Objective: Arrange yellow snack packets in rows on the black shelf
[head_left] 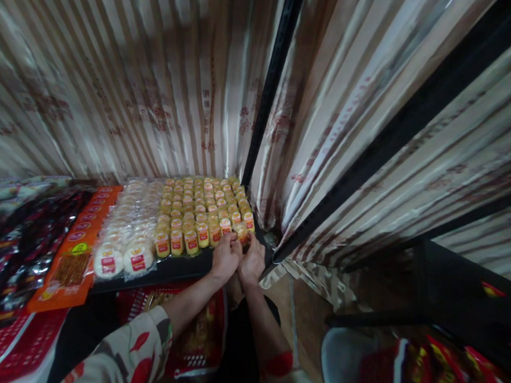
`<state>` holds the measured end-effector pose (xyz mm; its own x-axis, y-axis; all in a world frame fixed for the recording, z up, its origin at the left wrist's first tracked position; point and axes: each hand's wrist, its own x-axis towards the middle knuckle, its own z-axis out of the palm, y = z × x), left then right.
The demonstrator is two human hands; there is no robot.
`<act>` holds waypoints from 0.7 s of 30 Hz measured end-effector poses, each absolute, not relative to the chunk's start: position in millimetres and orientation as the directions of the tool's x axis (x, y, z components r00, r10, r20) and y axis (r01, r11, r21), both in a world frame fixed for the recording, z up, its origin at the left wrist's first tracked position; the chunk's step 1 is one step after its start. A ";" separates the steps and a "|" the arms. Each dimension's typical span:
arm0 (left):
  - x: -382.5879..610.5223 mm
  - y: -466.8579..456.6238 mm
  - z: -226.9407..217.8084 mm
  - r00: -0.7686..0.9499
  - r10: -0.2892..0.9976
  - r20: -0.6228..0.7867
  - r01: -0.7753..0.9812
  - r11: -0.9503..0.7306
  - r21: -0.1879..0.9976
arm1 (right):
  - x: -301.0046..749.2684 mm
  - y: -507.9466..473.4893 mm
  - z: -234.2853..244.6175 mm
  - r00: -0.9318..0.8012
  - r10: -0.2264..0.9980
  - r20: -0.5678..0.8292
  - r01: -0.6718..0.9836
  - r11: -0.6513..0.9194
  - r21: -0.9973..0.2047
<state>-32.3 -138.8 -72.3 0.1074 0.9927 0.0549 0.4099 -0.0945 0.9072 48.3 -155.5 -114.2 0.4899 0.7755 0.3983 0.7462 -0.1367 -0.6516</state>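
My left hand [225, 257] and my right hand [251, 261] are pressed together at the front right corner of a dark shelf [173, 270]. Both pinch one small yellow packet with a red label [242, 232], the nearest of several rows of such yellow packets [198, 205]. The fingers of both hands are curled closed round it. Patterned sleeves with red shapes cover my arms.
Left of the yellow rows lie round white packets [124, 256], orange flat packs [77, 255] and dark shiny packs [23, 247]. Striped foil sheeting [138, 82] hangs behind and to the right. A black post [272, 77] rises at the corner. A red basket [196, 334] sits below.
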 end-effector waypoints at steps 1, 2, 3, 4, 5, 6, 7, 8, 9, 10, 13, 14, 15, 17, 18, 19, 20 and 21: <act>-32.3 -138.1 -72.5 0.111 0.992 0.061 0.418 -0.102 0.903 | 47.6 -154.1 -114.1 0.505 0.773 0.384 0.733 -0.148 -0.664; -32.3 -137.4 -72.2 0.114 0.991 0.065 0.425 -0.107 0.899 | 46.9 -152.7 -113.9 0.521 0.770 0.369 0.718 -0.161 -0.677; -32.3 -136.7 -71.7 0.116 0.991 0.068 0.429 -0.111 0.897 | 46.3 -151.4 -113.8 0.535 0.765 0.358 0.704 -0.170 -0.689; -32.3 -136.1 -70.9 0.118 0.991 0.070 0.430 -0.114 0.895 | 45.8 -150.2 -113.8 0.545 0.761 0.353 0.695 -0.174 -0.698; -32.3 -135.5 -70.2 0.121 0.990 0.073 0.431 -0.119 0.894 | 45.5 -149.0 -114.0 0.548 0.758 0.354 0.690 -0.170 -0.703; -32.2 -134.9 -69.7 0.122 0.990 0.077 0.432 -0.122 0.894 | 45.3 -147.9 -114.3 0.545 0.757 0.361 0.689 -0.159 -0.707; -32.1 -134.3 -69.6 0.124 0.989 0.079 0.433 -0.126 0.893 | 45.3 -146.9 -114.9 0.537 0.758 0.369 0.691 -0.144 -0.709; -32.0 -133.7 -69.8 0.126 0.989 0.081 0.434 -0.128 0.892 | 45.3 -146.1 -115.6 0.530 0.760 0.376 0.691 -0.129 -0.711; -31.9 -133.2 -70.4 0.129 0.988 0.083 0.435 -0.131 0.891 | 45.5 -145.6 -116.5 0.524 0.762 0.380 0.690 -0.119 -0.714; -31.8 -132.7 -71.3 0.134 0.987 0.086 0.436 -0.137 0.889 | 45.5 -145.3 -117.5 0.520 0.764 0.382 0.688 -0.109 -0.718; -32.0 -132.1 -74.8 0.142 0.986 0.089 0.435 -0.143 0.889 | 45.2 -146.2 -120.6 0.505 0.762 0.406 0.689 -0.072 -0.721; -32.2 -132.4 -75.8 0.140 0.986 0.088 0.434 -0.141 0.890 | 45.0 -146.9 -121.7 0.498 0.757 0.423 0.694 -0.055 -0.718; -32.5 -132.8 -76.8 0.137 0.987 0.088 0.434 -0.139 0.890 | 44.8 -147.8 -122.8 0.491 0.750 0.442 0.701 -0.040 -0.712; -33.3 -134.1 -78.2 0.139 0.986 0.097 0.433 -0.148 0.889 | 44.6 -149.7 -125.6 0.484 0.738 0.469 0.717 -0.027 -0.697; -33.6 -134.8 -78.7 0.148 0.983 0.104 0.433 -0.159 0.887 | 44.8 -150.4 -127.2 0.480 0.737 0.476 0.725 -0.027 -0.689; -34.0 -135.3 -79.2 0.161 0.981 0.110 0.433 -0.170 0.885 | 45.1 -150.9 -129.0 0.475 0.738 0.478 0.731 -0.030 -0.681; -34.2 -135.7 -79.6 0.175 0.978 0.112 0.432 -0.178 0.884 | 45.5 -151.2 -130.9 0.472 0.741 0.479 0.736 -0.033 -0.676; -34.3 -135.9 -80.2 0.188 0.976 0.111 0.432 -0.184 0.883 | 46.0 -151.2 -132.7 0.467 0.743 0.480 0.740 -0.031 -0.672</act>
<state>-34.3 -135.9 -80.2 0.1884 0.9758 0.1113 0.4316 -0.1840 0.8831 46.0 -151.2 -132.7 0.4670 0.7426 0.4801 0.7398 -0.0306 -0.6722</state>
